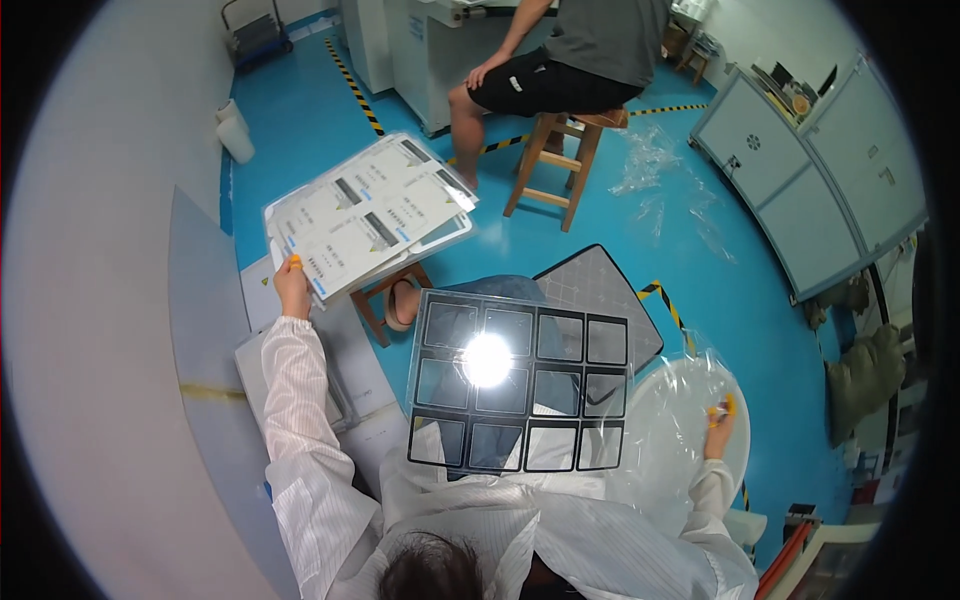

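Note:
Across my lap lies a clear panel (532,378) with black-bordered windows in a grid, and a bright glare on it. My left hand (293,287), with an orange finger cot, is closed on the near-left corner of a printed white sheet (365,215). That sheet lies on a stack of similar sheets on a wooden stool (385,308). Out to the right, my right hand (719,432), also with orange finger cots, is closed on crumpled clear plastic film (672,420). The film hangs over a round white bin (738,385).
A grey gridded board (600,300) sits just beyond the panel. Further off, a person (560,75) sits on a wooden stool (555,165). Loose clear film (655,165) lies on the blue floor. Grey metal cabinets (800,160) stand at right; a wall runs along the left.

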A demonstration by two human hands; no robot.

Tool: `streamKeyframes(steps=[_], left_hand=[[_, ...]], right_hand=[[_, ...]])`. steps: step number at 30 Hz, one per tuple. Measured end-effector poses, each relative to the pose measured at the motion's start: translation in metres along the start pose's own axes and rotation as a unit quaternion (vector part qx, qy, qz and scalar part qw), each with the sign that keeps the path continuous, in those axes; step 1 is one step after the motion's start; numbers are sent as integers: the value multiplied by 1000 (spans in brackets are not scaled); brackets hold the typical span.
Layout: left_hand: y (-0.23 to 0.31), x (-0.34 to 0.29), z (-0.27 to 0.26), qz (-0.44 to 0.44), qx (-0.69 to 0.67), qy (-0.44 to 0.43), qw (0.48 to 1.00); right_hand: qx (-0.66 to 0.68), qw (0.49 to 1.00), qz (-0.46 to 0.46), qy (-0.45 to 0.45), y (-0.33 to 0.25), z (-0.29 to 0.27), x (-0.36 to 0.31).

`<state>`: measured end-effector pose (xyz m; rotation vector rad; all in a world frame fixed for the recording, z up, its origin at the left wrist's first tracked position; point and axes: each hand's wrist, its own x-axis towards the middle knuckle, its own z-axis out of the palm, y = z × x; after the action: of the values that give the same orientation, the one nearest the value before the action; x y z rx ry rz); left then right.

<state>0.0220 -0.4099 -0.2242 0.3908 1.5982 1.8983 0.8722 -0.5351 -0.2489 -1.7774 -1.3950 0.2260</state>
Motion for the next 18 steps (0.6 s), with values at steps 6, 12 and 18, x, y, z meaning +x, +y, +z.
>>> streamKeyframes(steps=[6,12,18], left_hand=[[-5,0,-16,5,23,-48,999],[11,5,-21,6,73,-37,997],[-3,24,-4,32,40,-14,999]], right_hand=[[-117,950,-25,-289,-30,71,-121],[-34,970,132,-203,27,62,-84],[29,969,143,201,138,-37,-6]])
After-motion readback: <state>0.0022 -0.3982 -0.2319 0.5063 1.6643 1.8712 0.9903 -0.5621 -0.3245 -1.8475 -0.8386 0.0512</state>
